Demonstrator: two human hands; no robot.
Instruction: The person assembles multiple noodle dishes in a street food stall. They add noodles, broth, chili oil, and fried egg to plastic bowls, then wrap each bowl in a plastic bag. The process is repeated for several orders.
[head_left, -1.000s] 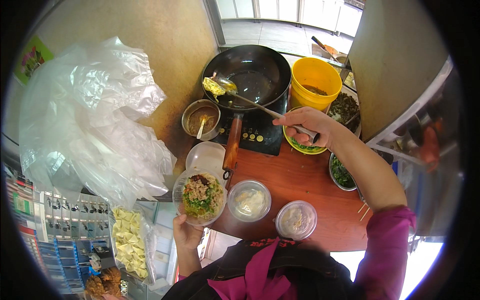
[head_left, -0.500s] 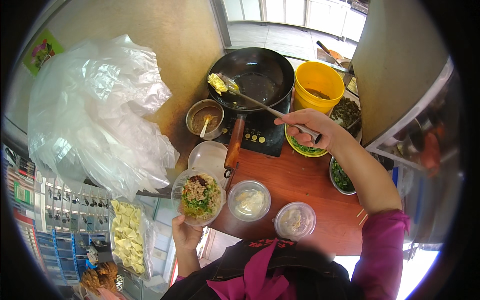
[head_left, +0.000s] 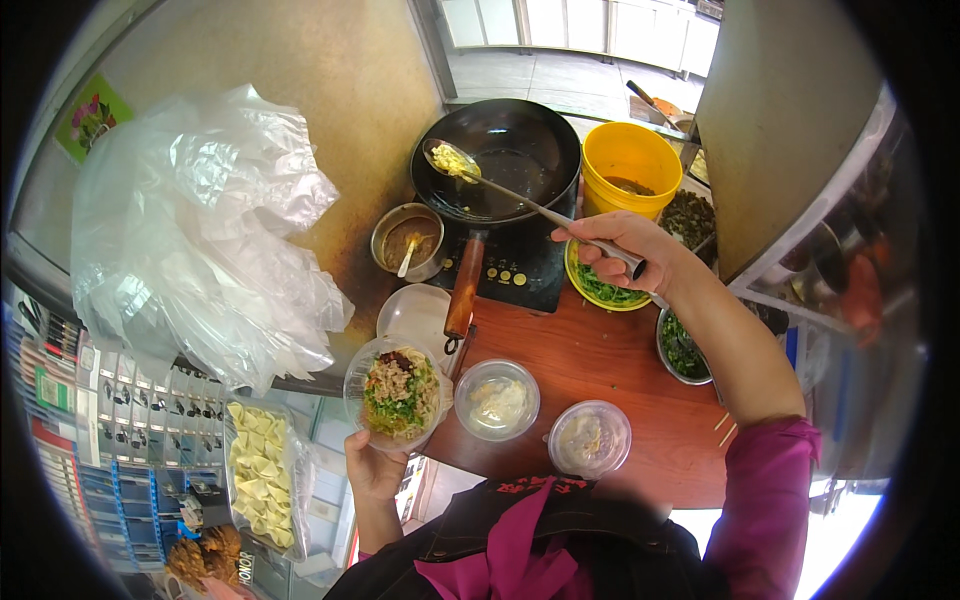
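My right hand (head_left: 625, 255) grips the dark end of a long metal ladle (head_left: 540, 208). Its bowl, holding a clump of yellow egg (head_left: 453, 160), is over the left side of a black wok (head_left: 515, 150). Near my body, my left hand (head_left: 375, 470) supports a clear plastic bowl (head_left: 362, 372) from below, fingers around its side. Inside lie minced meat, chopped greens, a dark sauce and what looks like noodles (head_left: 402, 395). The wok sits on a black induction cooker (head_left: 512, 275), its wooden handle (head_left: 465, 285) pointing toward me.
Left of the wok stands a metal pot (head_left: 383, 252) of brown sauce with a spoon. A yellow bucket (head_left: 630, 150) and containers of greens (head_left: 682, 345) are on the right. Two clear bowls (head_left: 497, 400) rest on the red-brown tabletop. Plastic bags (head_left: 190, 240) hang left, above a dumpling tray (head_left: 262, 470).
The ladle's bowl has shifted slightly up and right within the wok. The egg, earlier bulging over the bowl's left edge, now lies inside it. My left hand stays nearly still.
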